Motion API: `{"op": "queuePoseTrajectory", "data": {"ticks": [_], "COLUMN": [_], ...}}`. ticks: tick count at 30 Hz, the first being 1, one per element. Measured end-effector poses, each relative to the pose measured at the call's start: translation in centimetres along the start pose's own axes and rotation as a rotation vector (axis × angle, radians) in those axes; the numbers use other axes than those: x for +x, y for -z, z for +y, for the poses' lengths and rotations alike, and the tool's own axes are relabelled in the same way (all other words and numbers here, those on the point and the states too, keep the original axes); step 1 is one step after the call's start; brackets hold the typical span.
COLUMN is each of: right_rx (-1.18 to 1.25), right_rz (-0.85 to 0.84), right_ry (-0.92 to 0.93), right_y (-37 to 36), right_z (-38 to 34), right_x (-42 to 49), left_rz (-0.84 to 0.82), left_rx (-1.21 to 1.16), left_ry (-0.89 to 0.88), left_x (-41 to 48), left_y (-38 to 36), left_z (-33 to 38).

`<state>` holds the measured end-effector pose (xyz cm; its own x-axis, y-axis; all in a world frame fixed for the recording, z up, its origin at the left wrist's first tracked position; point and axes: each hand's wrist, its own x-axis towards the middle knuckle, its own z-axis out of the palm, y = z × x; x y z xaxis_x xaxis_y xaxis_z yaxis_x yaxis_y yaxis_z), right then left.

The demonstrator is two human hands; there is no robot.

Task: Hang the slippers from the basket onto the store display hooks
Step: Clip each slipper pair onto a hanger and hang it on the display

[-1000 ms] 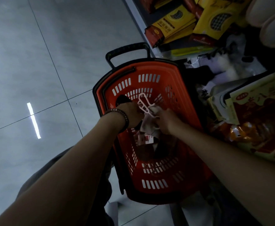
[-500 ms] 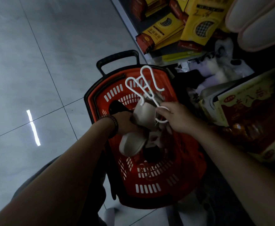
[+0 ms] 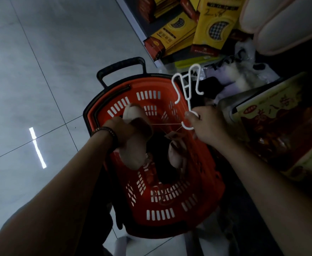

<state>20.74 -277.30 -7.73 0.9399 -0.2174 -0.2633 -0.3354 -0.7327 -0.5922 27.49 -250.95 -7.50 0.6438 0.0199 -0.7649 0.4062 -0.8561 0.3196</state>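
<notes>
An orange plastic basket [image 3: 197, 200] with a black handle stands on the floor below me. My left hand [image 3: 122, 132] grips a beige slipper [image 3: 134, 154] above the basket's left side. My right hand [image 3: 205, 126] pinches the lower loop of a white plastic hanger [image 3: 186, 85], which sticks up over the basket's far rim. A thin string runs taut from the held slipper to the hanger. A second beige slipper [image 3: 175, 154] dangles from that string between my hands, over the basket's dark inside.
Grey tiled floor [image 3: 40, 71] spreads to the left. On the right is a low shelf with yellow boxes [image 3: 214, 24], a red and yellow gift box [image 3: 280, 130] and bagged goods [image 3: 240, 76]. Pale slippers [image 3: 284, 23] hang at the top right.
My hands have moved apart: the right pulled the hanger to the right, the left drew one slipper to the left, and the string between them is now taut. The view has shifted slightly.
</notes>
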Motion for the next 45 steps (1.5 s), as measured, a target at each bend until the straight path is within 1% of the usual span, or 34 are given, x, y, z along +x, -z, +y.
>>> {"op": "queuePoseTrajectory", "data": {"ticks": [3,6,7,8,10,11,12,15,17,18,19,20,21,23,24,26,29,30,32,33,35,37,38,40,43,44,45], "right_rx": [0.023,0.243,0.261,0.186,-0.094,-0.187,-0.223,-0.307,-0.350,-0.358,-0.354,-0.333,-0.296,-0.184,-0.112,0.051,0.294,0.372,0.470,0.508,0.578,0.595,0.583,0.537,0.480,0.503,0.539], "right_rz": [-0.037,-0.071,-0.074,-0.061,-0.061,-0.117,-0.210,-0.500,-0.626,-0.662,-0.673,-0.661,-0.635,-0.543,-0.488,-0.402,-0.330,-0.306,-0.279,-0.305,-0.423,-0.501,-0.485,-0.392,-0.270,-0.275,-0.296], "right_ry": [-0.061,-0.143,-0.146,-0.114,-0.005,0.021,0.027,-0.015,-0.077,-0.112,-0.135,-0.142,-0.138,-0.112,-0.107,-0.123,-0.229,-0.271,-0.296,-0.297,-0.306,-0.285,-0.274,-0.238,-0.114,-0.107,-0.152], "right_y": [0.3,0.9,1.0,0.9,0.5,0.5,0.5,1.3,2.0,2.4,2.8,3.1,3.4,3.7,3.8,3.7,3.5,3.5,3.6,3.5,2.9,1.9,1.2,-0.3,-1.7,-1.7,-1.6], "right_z": [0.0,-0.6,-0.8,-0.7,-0.6,-0.8,-1.1,-1.6,-1.1,-0.8,-0.5,-0.1,0.0,0.1,0.0,-0.3,-0.7,-0.8,-1.0,-1.1,-1.5,-1.9,-1.9,-1.9,-1.1,-1.1,-0.9], "right_x": [0.1,0.4,0.4,0.3,0.1,-0.1,-0.2,-0.4,-0.3,-0.3,-0.3,-0.2,-0.1,0.0,0.1,0.1,-0.4,-0.6,-1.2,-1.4,-2.1,-2.6,-2.6,-2.5,-2.3,-2.3,-2.0], "left_rz": [0.082,0.086,0.100,0.133,0.203,0.237,0.269,0.348,0.410,0.431,0.419,0.356,0.259,0.048,-0.037,-0.127,-0.166,-0.162,-0.143,-0.133,-0.134,-0.181,-0.206,-0.264,-0.436,-0.480,-0.499], "left_rx": [0.062,0.087,0.098,0.097,0.002,-0.063,-0.101,-0.106,-0.148,-0.160,-0.159,-0.160,-0.175,-0.199,-0.170,-0.099,-0.113,-0.137,-0.205,-0.223,-0.244,-0.293,-0.317,-0.373,-0.485,-0.506,-0.525], "left_ry": [0.022,0.026,0.020,0.003,-0.038,-0.056,-0.079,-0.145,-0.161,-0.166,-0.168,-0.155,-0.139,-0.081,-0.060,-0.049,-0.008,0.016,0.052,0.043,0.005,-0.015,-0.022,-0.025,-0.040,-0.059,-0.078], "left_x": [0.1,0.0,-0.1,-0.3,-0.8,-1.2,-1.6,-3.2,-4.1,-4.1,-3.7,-3.5,-3.2,-2.5,-2.3,-1.8,-1.2,-0.9,-0.5,-0.3,-0.2,-0.5,-0.6,-0.8,-1.3,-1.4,-1.6], "left_y": [1.3,2.1,2.2,2.4,2.8,3.0,3.0,3.3,3.9,4.2,4.3,4.4,4.4,3.9,3.3,2.3,1.6,1.5,1.1,0.9,0.1,-1.1,-1.8,-3.0,-4.1,-4.5,-5.0], "left_z": [-0.1,-0.6,-0.6,-0.7,-0.7,-0.6,-0.4,0.5,1.0,1.0,0.7,0.4,0.0,-0.5,-0.6,-0.6,-0.7,-0.9,-1.4,-1.4,-1.2,-0.4,-0.1,0.5,1.1,1.3,1.5]}}
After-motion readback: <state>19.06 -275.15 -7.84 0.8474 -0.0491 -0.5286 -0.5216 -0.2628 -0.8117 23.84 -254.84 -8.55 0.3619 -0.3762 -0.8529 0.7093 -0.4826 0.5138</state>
